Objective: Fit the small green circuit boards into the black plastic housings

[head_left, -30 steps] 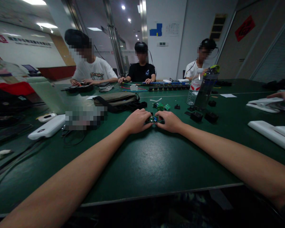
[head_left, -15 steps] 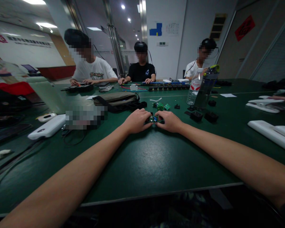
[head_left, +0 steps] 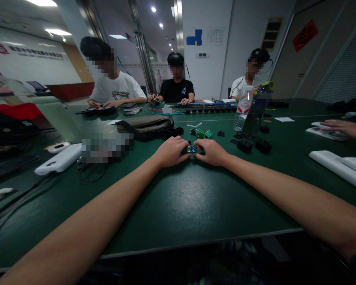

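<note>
Between my two hands, low over the green table point(head_left: 184, 209), is a small green circuit board point(head_left: 192, 149) with blue and pale parts on it. My left hand point(head_left: 173, 151) pinches its left side between thumb and fingers. On the opposite side, my right hand point(head_left: 211, 151) grips the board's right end the same way. Something dark shows under the fingertips around the board, too small to make out. Just beyond my hands lie loose green circuit boards point(head_left: 200, 133) and a small black part point(head_left: 221, 133).
Right of my hands are black plastic blocks point(head_left: 264, 146), a clear water bottle point(head_left: 242, 109) and a dark sports bottle point(head_left: 256, 113). A grey-brown bag point(head_left: 148, 123) lies ahead. At left sits a white power bank point(head_left: 59, 158) with cables. Several people sit around the table.
My hands and the board stay almost still. At the far right, another person's hand has reached further in over a white object, which has shifted slightly left.
</note>
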Demonstrator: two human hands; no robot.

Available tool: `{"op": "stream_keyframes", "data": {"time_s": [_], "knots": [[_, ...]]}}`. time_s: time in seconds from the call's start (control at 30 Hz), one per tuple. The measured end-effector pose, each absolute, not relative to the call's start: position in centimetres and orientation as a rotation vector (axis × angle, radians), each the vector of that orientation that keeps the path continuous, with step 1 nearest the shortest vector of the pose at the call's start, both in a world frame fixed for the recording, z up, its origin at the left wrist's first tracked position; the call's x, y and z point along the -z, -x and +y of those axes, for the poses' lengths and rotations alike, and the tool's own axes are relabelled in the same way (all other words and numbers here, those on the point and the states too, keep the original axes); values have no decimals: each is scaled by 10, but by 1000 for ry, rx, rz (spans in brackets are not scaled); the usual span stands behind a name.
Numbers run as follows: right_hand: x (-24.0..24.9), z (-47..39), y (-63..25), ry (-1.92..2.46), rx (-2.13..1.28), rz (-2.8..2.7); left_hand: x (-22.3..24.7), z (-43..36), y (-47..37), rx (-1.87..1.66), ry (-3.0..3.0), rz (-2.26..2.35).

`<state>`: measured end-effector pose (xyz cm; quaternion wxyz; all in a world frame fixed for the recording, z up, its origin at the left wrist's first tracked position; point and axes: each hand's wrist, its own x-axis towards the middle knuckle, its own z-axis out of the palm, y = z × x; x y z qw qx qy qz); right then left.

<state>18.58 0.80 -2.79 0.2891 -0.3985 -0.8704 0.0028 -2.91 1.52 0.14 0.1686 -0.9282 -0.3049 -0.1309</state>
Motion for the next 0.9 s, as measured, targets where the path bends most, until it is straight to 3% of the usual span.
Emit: {"op": "stream_keyframes", "data": {"time_s": [0.9], "knots": [[28, 7, -186, 1064, -1, -2324, -2, 15, 29, 347, 2632, -872]]}}
